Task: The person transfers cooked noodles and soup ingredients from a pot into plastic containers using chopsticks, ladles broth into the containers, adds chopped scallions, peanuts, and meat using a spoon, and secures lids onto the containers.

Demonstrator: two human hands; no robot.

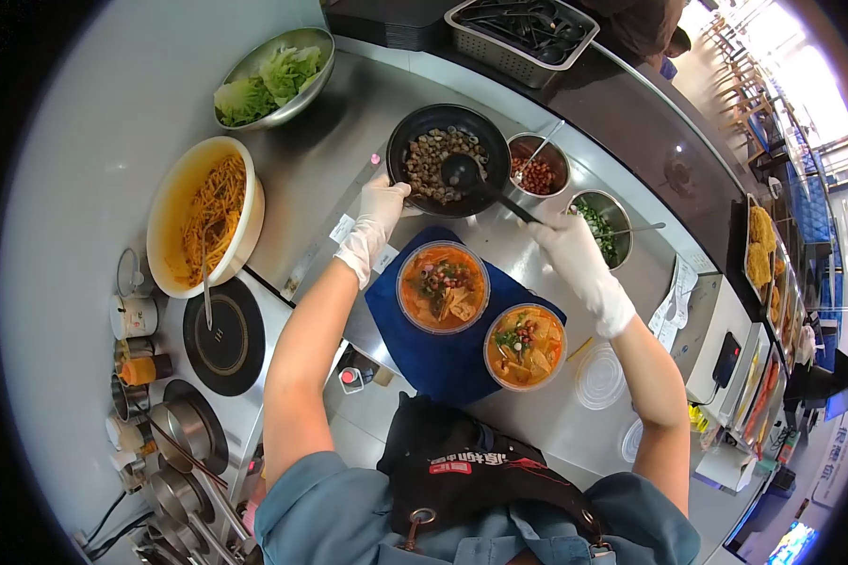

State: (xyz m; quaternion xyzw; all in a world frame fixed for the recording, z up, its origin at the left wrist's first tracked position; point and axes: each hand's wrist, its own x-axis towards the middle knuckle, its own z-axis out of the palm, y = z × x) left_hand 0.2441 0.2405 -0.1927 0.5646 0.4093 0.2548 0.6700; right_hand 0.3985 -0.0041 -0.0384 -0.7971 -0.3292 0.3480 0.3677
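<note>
My left hand [379, 218], in a white glove, grips the near left rim of a black bowl [393, 155] of small brown pieces. In my gloved right hand [575, 256] is the handle of a black ladle [496, 195], its head down among the brown pieces. Two clear round tubs stand on a dark blue cloth [396, 348] below the bowl. The left tub [443, 286] holds reddish soup with toppings; the right tub [526, 347] holds orange soup with peanuts and chopped greens.
Metal pots of peanuts [537, 176] and chopped greens [594, 226] stand right of the bowl. To the left are a white basin [165, 221] of orange strips, a metal bowl [325, 80] of lettuce and a black hob [223, 334]. Clear lids [601, 377] lie at the right.
</note>
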